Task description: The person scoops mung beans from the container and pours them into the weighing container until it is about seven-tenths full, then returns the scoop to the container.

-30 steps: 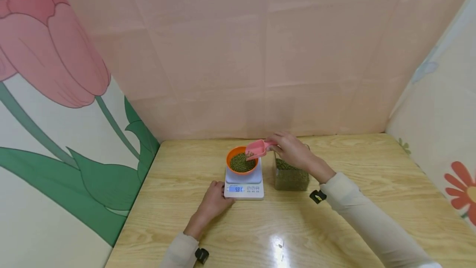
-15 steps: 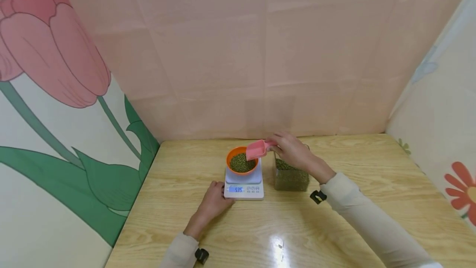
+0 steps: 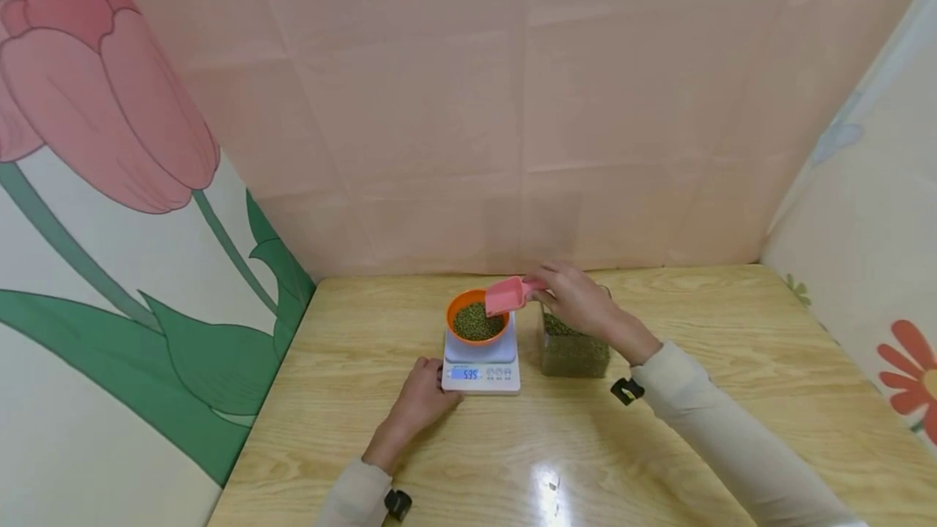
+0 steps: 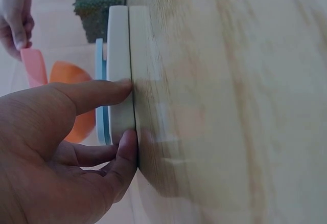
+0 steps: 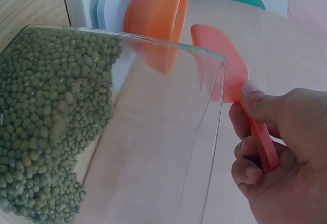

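In the head view, my right hand grips the handle of a pink scoop, its fingers curled round it in the right wrist view. The scoop tilts over the right rim of an orange bowl, with a few specks at its lip. Green mung beans lie in the bowl, which stands on a white kitchen scale with a lit display. My left hand holds the scale's front left corner; in the left wrist view, thumb and curled fingers touch its edges.
Right of the scale stands a clear container, partly full of mung beans, below my right forearm. The wooden table meets a pink-covered wall behind. Flower-printed walls flank both sides.
Beans visible in the scoop a second ago have mostly left it, and the scale's displayed number has changed. Both hands stay in nearly the same place.
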`<state>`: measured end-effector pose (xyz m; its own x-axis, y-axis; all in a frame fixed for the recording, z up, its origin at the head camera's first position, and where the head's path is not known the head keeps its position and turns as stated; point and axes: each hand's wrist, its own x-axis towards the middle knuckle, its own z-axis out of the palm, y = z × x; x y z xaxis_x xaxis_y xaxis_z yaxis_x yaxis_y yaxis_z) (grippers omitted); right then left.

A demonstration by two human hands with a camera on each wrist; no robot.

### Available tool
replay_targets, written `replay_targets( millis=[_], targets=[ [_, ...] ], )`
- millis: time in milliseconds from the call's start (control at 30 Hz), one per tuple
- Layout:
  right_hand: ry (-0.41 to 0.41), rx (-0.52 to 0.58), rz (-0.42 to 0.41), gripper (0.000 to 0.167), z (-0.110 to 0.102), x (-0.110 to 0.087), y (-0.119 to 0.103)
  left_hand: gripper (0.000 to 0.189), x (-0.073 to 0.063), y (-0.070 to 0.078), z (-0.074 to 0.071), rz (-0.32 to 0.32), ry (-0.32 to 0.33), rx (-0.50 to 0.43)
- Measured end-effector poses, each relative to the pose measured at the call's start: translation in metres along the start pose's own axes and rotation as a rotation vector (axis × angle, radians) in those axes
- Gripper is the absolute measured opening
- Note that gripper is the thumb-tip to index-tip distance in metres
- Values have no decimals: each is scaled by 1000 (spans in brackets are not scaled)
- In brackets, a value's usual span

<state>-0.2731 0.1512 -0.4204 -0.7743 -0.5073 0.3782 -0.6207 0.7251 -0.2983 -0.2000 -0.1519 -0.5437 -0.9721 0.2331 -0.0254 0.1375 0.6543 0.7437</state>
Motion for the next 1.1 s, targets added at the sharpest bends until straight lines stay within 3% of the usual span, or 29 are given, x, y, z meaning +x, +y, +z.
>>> replay_targets(
  millis=[400,867,1100],
  targets=[
    [22,12,-11,24,1,-8,2,46,0,0,1,2,2,9],
    [69,71,54,24,-10,-25,7,47,0,-2,2,5,7,11],
    [55,66,83,26,-18,-32,12,48,0,0,1,-1,6,10]
  ],
)
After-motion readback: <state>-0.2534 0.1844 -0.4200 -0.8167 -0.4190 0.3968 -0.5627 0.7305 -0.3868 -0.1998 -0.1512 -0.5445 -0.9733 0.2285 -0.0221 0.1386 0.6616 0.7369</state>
